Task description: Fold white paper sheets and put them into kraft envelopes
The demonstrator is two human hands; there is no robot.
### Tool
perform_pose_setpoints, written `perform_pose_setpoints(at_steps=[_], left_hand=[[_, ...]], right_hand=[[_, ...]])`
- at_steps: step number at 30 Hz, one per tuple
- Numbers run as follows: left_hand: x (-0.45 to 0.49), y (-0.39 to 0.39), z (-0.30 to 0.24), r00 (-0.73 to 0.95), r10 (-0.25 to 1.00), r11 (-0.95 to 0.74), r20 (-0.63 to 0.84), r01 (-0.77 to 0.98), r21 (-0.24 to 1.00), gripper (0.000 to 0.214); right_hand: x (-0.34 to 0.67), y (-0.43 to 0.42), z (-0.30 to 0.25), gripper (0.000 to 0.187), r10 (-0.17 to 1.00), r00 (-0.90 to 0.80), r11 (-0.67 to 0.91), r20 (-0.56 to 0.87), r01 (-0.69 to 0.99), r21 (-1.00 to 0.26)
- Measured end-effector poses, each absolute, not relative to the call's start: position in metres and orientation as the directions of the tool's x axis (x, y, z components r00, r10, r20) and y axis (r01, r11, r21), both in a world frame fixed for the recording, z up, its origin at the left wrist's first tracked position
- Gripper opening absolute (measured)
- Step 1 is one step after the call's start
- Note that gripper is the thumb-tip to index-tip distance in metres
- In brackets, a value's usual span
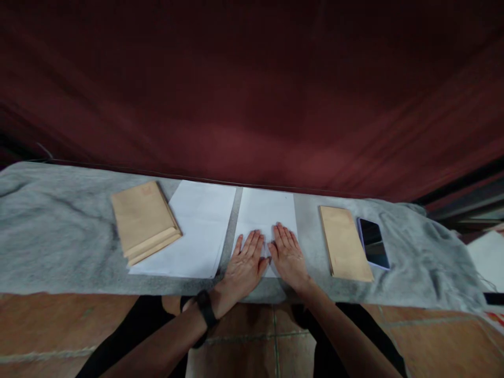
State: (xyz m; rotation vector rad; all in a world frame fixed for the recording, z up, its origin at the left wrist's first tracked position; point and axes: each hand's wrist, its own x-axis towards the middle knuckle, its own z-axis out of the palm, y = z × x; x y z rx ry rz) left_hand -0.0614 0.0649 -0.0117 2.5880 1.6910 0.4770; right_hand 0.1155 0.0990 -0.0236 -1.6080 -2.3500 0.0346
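A white sheet of paper (268,207) lies in front of me on a grey cloth. My left hand (244,265) rests flat on its lower left part, fingers stretched forward. Beside it, my right hand (289,256) lies flat on the lower right part, its fingers also extended. The two thumbs are close together over the paper. Neither hand grips anything. To the left is a stack of white paper (200,226), and brown envelopes (139,215) overlap its left side. Another small pile of brown envelopes (346,244) lies right of my right hand.
A phone (374,242) with a dark screen lies right of the envelopes. The grey cloth (63,231) covers a long narrow surface, with a dark red upright panel (252,105) along its far edge. Below the near edge are floor tiles (252,341) and my legs.
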Motion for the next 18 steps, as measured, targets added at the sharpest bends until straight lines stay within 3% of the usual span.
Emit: perform_pose_setpoints(at_steps=[4,11,18], left_hand=[[-0.0643,0.0613,-0.0097,0.348,0.910,-0.389,0.226,0.904,0.177,0.061],[-0.0644,0.0598,-0.0053,0.540,0.822,-0.568,0.182,0.803,0.182,0.066],[-0.0633,0.0574,-0.0082,0.555,0.809,-0.584,0.195,0.795,0.165,0.071]], right_hand=[[0.1198,0.0972,-0.0280,0.060,0.915,-0.319,0.368,0.246,0.910,-0.189],[0.1240,0.0956,-0.0290,0.058,0.904,-0.349,0.395,0.247,0.903,-0.171],[0.1259,0.0971,-0.0315,0.058,0.905,-0.364,0.399,0.220,0.905,-0.147]])
